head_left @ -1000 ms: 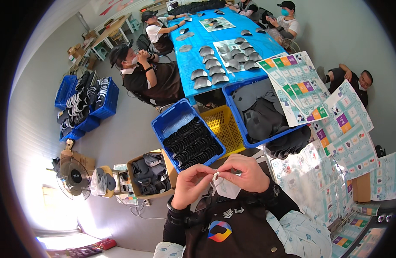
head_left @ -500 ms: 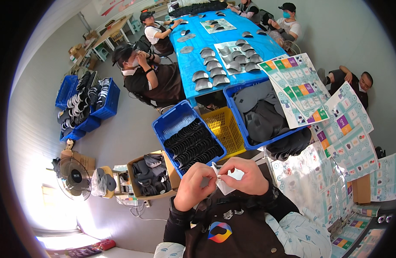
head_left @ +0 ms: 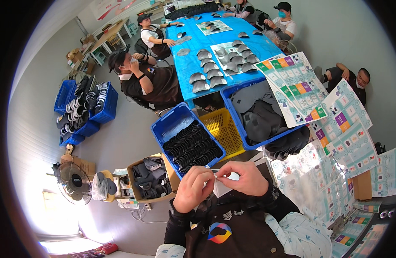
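Close in front of my chest, both hands meet fingertip to fingertip over a small white sheet-like piece (head_left: pixel 221 189); whether it is cloth or paper I cannot tell. My left hand (head_left: pixel 193 189) has curled fingers and grips the piece's upper left corner. Thumb and forefinger of my right hand (head_left: pixel 246 179) pinch its top edge beside the left fingertips. The lower part of the piece hangs down between the hands. Just beyond them is a blue crate (head_left: pixel 156 130) holding rows of black curved pieces (head_left: pixel 193 146).
A yellow basket (head_left: pixel 232 146) and a blue crate (head_left: pixel 224 95) of dark grey pieces stand ahead. Dark curved pieces lie on a blue-covered table (head_left: pixel 187 77), with people around it. Left are a cardboard box (head_left: pixel 131 194) and a fan (head_left: pixel 74 179); printed sheets (head_left: pixel 292 86) stand right.
My fingertips have drawn closer together on the white piece, and my right hand has turned slightly. The seated person near the table has shifted their arms. The whole view has moved slightly.
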Demonstrator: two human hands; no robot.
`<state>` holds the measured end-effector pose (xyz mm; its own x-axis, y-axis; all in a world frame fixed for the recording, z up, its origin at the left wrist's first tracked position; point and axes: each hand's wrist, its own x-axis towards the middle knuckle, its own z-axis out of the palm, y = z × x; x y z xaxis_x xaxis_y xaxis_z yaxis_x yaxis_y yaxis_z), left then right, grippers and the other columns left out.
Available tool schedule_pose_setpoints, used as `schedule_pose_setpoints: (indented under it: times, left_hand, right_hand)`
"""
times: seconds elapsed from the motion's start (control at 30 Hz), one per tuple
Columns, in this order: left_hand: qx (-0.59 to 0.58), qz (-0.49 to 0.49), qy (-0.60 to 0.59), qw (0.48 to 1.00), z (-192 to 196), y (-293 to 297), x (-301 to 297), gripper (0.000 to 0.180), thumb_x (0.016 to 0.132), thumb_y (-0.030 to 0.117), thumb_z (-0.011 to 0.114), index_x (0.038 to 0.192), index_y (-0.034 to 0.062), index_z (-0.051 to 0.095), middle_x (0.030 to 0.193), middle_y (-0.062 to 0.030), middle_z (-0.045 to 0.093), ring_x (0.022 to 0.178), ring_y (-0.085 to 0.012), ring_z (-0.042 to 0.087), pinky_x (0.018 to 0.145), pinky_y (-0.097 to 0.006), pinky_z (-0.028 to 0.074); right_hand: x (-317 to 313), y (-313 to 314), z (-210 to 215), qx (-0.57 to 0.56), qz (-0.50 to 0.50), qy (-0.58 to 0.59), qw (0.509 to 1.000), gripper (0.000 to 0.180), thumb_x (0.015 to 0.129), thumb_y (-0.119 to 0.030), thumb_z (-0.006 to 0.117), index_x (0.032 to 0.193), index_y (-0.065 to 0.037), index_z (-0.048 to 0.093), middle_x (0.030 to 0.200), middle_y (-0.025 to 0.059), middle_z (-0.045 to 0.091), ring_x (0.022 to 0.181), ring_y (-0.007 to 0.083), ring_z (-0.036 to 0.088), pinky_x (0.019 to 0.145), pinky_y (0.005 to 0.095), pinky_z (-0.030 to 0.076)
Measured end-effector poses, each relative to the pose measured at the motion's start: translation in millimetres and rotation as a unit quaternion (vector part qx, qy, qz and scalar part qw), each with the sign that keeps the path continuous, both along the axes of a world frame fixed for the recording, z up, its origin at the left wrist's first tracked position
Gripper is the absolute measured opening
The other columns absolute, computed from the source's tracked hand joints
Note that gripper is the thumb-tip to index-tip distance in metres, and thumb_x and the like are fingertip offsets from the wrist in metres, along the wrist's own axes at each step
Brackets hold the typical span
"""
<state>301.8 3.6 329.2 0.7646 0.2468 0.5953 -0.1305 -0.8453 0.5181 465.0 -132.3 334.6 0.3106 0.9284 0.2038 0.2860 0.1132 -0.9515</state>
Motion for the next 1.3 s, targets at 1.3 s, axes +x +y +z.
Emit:
schedule_pose_setpoints:
  times: [1.3]
  left_hand:
    - [-0.356, 0.083, 0.044, 0.930, -16.0, -8.6, 16.3, 0.011, 0.085, 0.001, 0.071, 0.090, 0.0029, 0.062, 0.082, -0.0010, 0.061, 0.069, -0.0077, 0.055, 0.063, -0.023, 0.045]
  right_hand:
    - [1.6, 12.3, -9.2, 0.151, -0.123, -0.284, 0.939, 0.016, 0.076, -0.006, 0.076, 0.088, -0.006, 0.065, 0.084, 0.0067, 0.066, 0.080, 0.0278, 0.066, 0.070, 0.0367, 0.053]
